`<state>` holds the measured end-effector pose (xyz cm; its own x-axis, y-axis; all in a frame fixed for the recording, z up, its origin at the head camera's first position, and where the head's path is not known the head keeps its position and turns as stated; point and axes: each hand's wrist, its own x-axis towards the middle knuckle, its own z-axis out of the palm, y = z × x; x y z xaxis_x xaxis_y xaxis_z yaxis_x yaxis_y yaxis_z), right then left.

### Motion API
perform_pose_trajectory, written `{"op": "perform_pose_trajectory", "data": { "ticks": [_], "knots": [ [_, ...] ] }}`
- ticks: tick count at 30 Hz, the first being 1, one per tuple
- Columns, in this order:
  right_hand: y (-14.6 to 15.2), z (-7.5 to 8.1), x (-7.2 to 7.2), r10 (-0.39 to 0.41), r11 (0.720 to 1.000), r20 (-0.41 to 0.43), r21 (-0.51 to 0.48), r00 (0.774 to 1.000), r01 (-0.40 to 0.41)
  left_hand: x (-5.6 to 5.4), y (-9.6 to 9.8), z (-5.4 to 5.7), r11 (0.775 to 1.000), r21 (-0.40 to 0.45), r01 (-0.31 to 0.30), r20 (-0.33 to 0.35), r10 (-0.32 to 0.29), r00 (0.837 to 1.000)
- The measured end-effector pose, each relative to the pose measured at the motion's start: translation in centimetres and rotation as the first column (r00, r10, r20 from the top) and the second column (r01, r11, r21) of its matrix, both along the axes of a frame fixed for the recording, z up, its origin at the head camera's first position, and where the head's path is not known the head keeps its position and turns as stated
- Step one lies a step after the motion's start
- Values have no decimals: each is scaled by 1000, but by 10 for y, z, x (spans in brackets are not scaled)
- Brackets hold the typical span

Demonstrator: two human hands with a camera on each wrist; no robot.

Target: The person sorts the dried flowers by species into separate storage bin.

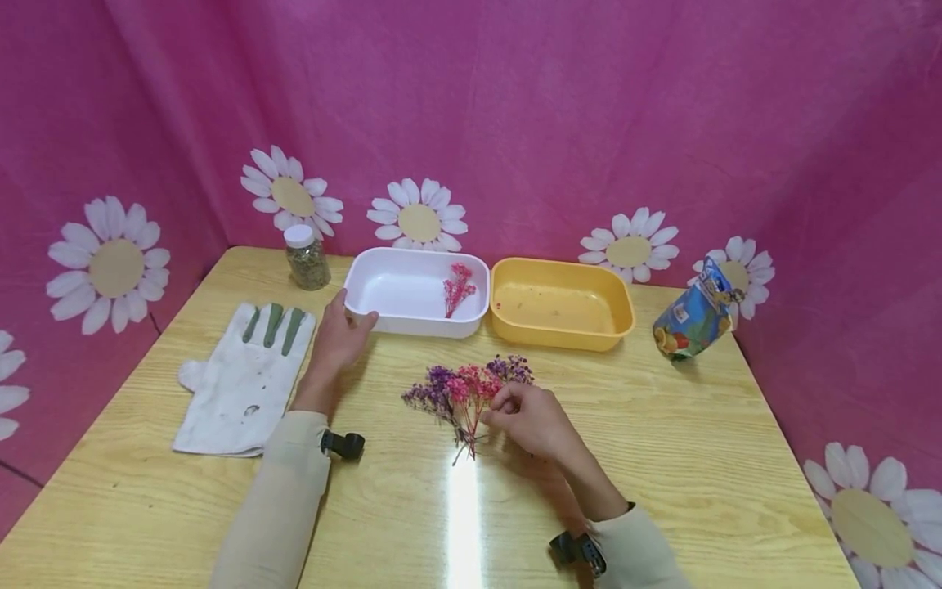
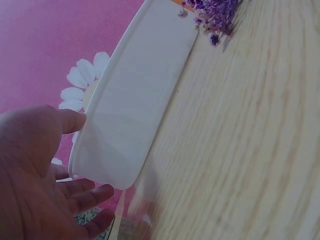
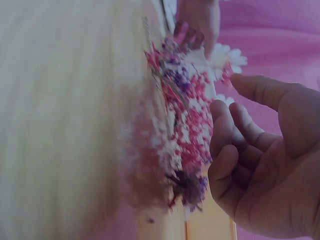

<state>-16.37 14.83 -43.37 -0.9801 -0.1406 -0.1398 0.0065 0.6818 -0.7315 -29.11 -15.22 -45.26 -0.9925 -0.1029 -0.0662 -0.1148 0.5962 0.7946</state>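
Note:
My left hand (image 1: 342, 335) holds the near left corner of a white plastic tub (image 1: 412, 325), with the thumb at the rim and the fingers around the outer end wall in the left wrist view. A pink dried-flower sprig (image 1: 458, 290) lies inside that tub, toward its right end. On the table, a bunch of pink dried flowers (image 1: 471, 384) lies among purple dried flowers (image 1: 434, 391), stems toward me. Just right of the bunch is my right hand (image 1: 533, 417), fingers loosely curled. In the right wrist view, a gap separates its thumb and forefinger, and nothing shows between them.
Right of the white tub stands a yellow tub (image 1: 562, 335) with small bits inside. A lidded jar (image 1: 307, 266) stands at the back left. A white glove-shaped cloth (image 1: 243, 384) with green strips lies left. A blue pouch (image 1: 688, 323) stands right. Pink curtains enclose the table.

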Motion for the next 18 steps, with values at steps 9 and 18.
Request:
{"op": "perform_pose_trajectory", "data": {
  "ticks": [9, 18],
  "knots": [
    [-15, -14, 6, 122, 984, -20, 136, 992, -118, -1, 0, 0, 1000, -9, 6, -10, -7, 1000],
    [-18, -14, 10, 143, 965, -75, 233, 987, -122, 0, 1, 1, 1000, -9, 1, -6, -1, 1000]
  ]
}}
